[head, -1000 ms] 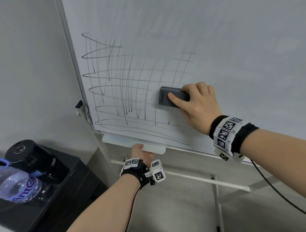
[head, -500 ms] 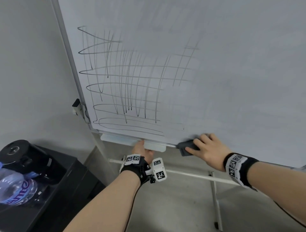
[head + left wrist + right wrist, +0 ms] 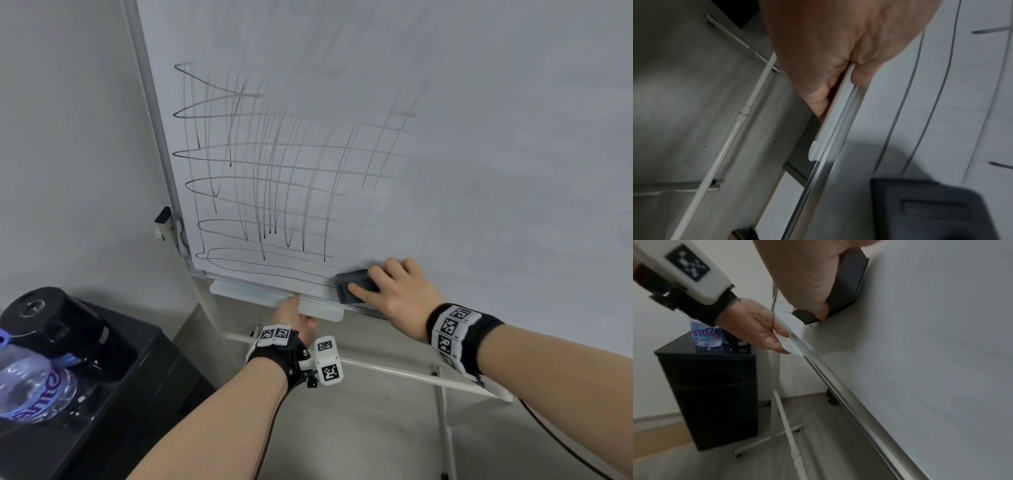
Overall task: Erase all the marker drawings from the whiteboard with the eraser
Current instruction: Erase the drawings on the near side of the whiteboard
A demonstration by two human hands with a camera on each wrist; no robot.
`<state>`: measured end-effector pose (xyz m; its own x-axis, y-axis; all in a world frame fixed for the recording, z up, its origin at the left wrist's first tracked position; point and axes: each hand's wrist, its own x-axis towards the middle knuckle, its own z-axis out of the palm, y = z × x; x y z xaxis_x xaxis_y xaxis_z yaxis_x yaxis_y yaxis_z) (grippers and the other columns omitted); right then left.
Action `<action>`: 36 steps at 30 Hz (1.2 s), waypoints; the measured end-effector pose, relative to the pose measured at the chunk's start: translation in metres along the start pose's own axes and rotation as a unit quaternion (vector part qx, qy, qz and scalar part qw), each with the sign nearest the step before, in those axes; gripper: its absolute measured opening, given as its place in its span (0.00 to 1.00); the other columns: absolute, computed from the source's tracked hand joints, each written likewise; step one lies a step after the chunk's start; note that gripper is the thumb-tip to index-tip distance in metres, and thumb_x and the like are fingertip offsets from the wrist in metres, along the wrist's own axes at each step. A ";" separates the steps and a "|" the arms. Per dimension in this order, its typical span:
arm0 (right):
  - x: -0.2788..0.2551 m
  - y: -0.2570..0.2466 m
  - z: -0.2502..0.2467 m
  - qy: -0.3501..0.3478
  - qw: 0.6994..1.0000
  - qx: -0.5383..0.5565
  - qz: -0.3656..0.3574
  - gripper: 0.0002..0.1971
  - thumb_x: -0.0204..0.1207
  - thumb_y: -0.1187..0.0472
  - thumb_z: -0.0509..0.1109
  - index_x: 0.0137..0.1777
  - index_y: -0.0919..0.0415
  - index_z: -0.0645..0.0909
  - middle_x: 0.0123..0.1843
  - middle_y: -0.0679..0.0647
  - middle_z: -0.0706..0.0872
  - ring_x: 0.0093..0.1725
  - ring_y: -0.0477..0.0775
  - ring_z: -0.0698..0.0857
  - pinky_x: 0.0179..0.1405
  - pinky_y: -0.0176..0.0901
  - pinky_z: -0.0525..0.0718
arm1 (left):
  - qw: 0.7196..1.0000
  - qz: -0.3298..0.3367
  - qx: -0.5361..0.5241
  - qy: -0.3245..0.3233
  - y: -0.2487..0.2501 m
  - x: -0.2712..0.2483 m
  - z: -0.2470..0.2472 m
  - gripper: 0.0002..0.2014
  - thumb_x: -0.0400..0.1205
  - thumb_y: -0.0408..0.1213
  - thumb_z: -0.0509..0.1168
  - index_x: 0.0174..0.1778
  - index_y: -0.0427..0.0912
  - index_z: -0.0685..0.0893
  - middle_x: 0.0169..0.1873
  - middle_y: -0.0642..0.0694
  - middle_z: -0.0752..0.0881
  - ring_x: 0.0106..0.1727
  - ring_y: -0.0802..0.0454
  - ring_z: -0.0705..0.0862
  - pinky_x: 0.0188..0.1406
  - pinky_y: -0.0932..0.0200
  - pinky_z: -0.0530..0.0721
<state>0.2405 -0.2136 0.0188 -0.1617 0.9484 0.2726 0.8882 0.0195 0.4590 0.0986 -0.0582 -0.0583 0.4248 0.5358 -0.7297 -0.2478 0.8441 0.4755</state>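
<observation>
The right hand (image 3: pixel 397 294) grips the eraser (image 3: pixel 354 286), thumb on its lower edge and fingers curled over the top, pressing it flat against the board (image 3: pixel 479 154) at the bottom edge, just right of the remaining marks (image 3: pixel 274 178). A second ago the eraser sat mid-board at the right side of the scribble; half a second ago it was at the bottom rail, further right. It has since shifted left, and now touches the end of the lowest loops. The strip to its right shows only faint ghost lines. The left hand (image 3: pixel 294 317) stays clamped on the tray (image 3: pixel 239 291) beneath the board, thumb on top and fingers under, in the same place throughout. Most of the grid of lines on the left remains uncleared. A cabinet (image 3: pixel 102 394) with a bottle (image 3: pixel 30 387) stands at lower left.
</observation>
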 end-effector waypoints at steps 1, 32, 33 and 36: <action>-0.008 0.003 -0.002 -0.015 1.000 -0.008 -0.013 0.26 0.71 0.67 0.54 0.65 0.53 0.82 0.49 0.59 0.78 0.45 0.61 0.73 0.42 0.53 0.71 | 1.000 -0.004 -0.001 0.002 -0.001 0.000 -0.001 0.19 0.88 0.33 0.56 0.75 0.32 0.72 0.67 0.32 0.81 0.67 0.36 0.82 0.64 0.45 0.83; 0.155 0.089 -0.153 0.286 0.925 0.020 0.249 0.25 0.76 0.56 0.69 0.75 0.51 0.78 0.54 0.65 0.80 0.50 0.68 0.76 0.42 0.54 0.69 | 0.999 -0.049 0.008 0.020 0.050 -0.004 -0.036 0.19 0.85 0.35 0.56 0.68 0.28 0.76 0.49 0.31 0.86 0.51 0.37 0.84 0.52 0.44 0.81; 0.158 0.084 -0.150 0.286 0.926 0.018 0.247 0.25 0.76 0.56 0.69 0.74 0.51 0.79 0.54 0.65 0.80 0.50 0.68 0.76 0.42 0.53 0.69 | 0.998 -0.053 -0.003 0.022 0.051 -0.004 -0.037 0.19 0.85 0.36 0.58 0.67 0.29 0.78 0.50 0.33 0.88 0.52 0.37 0.85 0.54 0.45 0.81; 0.151 0.044 -0.105 0.237 0.952 0.024 0.192 0.25 0.74 0.59 0.72 0.73 0.51 0.79 0.52 0.62 0.80 0.48 0.63 0.74 0.42 0.53 0.65 | 0.999 -0.033 0.013 0.022 0.048 0.005 -0.039 0.19 0.84 0.35 0.61 0.69 0.31 0.78 0.43 0.36 0.91 0.51 0.40 0.87 0.57 0.50 0.84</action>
<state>0.2100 -0.1027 0.1684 0.0135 0.6401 0.7682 0.9376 -0.2751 0.2128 0.0547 -0.0141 -0.0588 0.4013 0.4798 -0.7802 -0.1969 0.8771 0.4381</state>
